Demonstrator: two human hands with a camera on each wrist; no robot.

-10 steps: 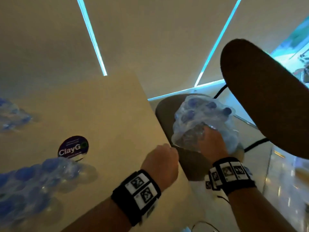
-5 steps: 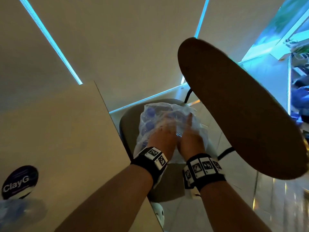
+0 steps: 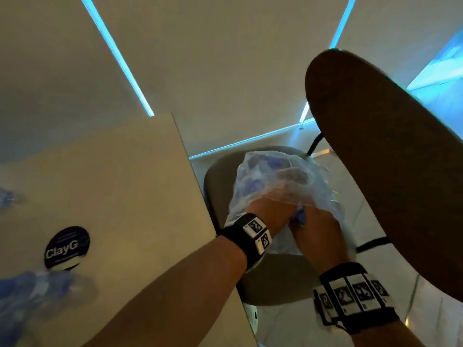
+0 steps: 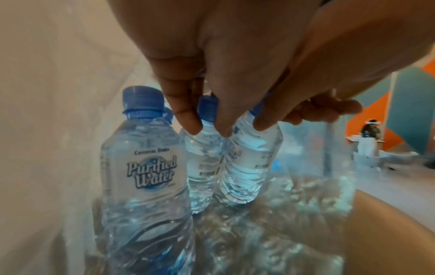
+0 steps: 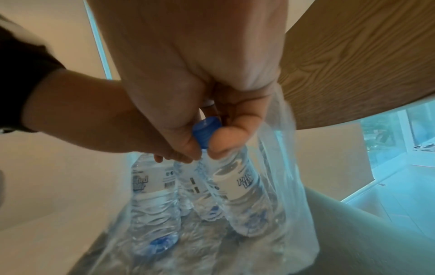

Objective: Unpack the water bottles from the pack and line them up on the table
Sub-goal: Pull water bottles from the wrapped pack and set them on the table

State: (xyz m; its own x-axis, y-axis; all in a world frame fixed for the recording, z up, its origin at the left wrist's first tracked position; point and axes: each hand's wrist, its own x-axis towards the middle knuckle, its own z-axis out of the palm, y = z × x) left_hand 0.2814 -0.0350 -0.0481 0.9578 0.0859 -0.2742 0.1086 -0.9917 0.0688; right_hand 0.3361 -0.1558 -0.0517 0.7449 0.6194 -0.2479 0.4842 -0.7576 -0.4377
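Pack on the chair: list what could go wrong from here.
1. The right hand pinches a bottle only at its cap; it could slip free.
2. The left hand holds two bottles by their necks between its fingers; one might drop.
3. The wrap still drapes over both hands and could snag a lifted bottle, tugging the pack on the chair.

Plastic pack [image 3: 280, 176] on grey chair seat [image 3: 218, 186]; bottles [image 3: 32, 296] on table [image 3: 125, 196].
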